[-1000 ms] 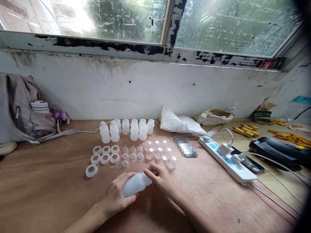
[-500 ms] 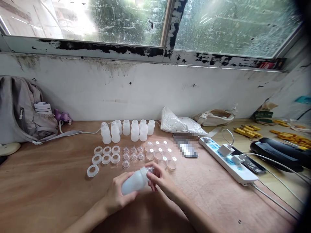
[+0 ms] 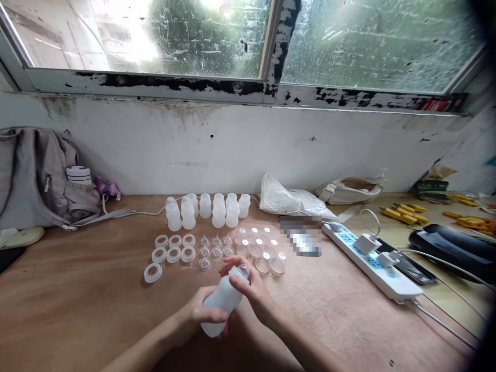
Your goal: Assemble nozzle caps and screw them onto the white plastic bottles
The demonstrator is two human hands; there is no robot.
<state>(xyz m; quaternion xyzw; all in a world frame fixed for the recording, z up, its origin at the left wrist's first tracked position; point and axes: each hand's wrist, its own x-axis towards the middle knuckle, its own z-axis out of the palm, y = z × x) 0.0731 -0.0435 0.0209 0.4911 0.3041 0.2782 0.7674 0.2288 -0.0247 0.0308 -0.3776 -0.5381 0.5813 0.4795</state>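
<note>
Tabletop of brown wood meets a stained white wall; peeling window frame is at 12 o'clock, grey backpack at 9, power strip at 4. At 6 o'clock, left hand grips the body of frosted baby bottle, and right hand is curled around its clear-tipped top. The bottle tilts steeper than half a second ago.

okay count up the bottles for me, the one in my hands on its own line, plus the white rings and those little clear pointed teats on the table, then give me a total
Held bottle: 1
Standing bottles: 9
White rings: 7
Clear teats: 7
Total: 24
</note>
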